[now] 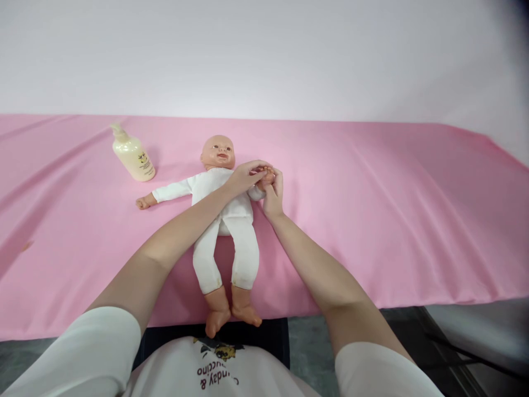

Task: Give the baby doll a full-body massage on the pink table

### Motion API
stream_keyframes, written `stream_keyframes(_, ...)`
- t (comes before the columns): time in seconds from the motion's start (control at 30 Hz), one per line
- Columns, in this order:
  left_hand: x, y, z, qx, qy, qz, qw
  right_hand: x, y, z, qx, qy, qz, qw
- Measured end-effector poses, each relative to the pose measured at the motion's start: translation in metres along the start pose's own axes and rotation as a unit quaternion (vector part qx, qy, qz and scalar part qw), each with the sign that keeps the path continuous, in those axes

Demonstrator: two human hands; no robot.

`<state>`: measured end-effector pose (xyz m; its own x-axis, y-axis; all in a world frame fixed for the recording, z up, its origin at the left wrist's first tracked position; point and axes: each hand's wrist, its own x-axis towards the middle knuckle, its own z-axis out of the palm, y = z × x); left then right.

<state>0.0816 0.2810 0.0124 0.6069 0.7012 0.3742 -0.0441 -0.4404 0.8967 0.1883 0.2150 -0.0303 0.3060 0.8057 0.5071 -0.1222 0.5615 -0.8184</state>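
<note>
A baby doll (223,193) in a white suit lies on its back, head away from me and bare feet at the near table edge. Its arm on the left side is stretched out. My left hand (250,176) reaches across the doll's chest, its fingers closed on the doll's other hand (268,177). From the right, my right hand (274,194) holds the same doll hand, thumb on the near side and fingers behind. Both my hands touch or nearly touch there, partly covering the doll's hand.
A pink cloth (372,220) with creases covers the table. A cream pump bottle (134,159) lies or leans at the left, beyond the doll's outstretched arm. Behind the table is a white wall (264,60). Grey floor shows below the near edge.
</note>
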Motion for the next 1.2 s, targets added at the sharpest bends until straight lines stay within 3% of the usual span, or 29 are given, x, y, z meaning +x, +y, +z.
stream_keyframes(0.3, 0.001, -0.01, 0.001, 0.042, -0.005, -0.011, 0.999, 0.002, 0.009, -0.002, 0.045, 0.025, 0.029, 0.998)
stream_keyframes(0.77, -0.001, -0.004, 0.002, 0.079, 0.014, 0.017, 0.997, 0.004, 0.008, -0.003, 0.015, 0.03, 0.036, 0.999)
stream_keyframes(1.2, -0.005, 0.008, 0.002, 0.06, -0.012, -0.038, 0.997, 0.006, 0.016, -0.011, -0.023, 0.038, 0.072, 0.996)
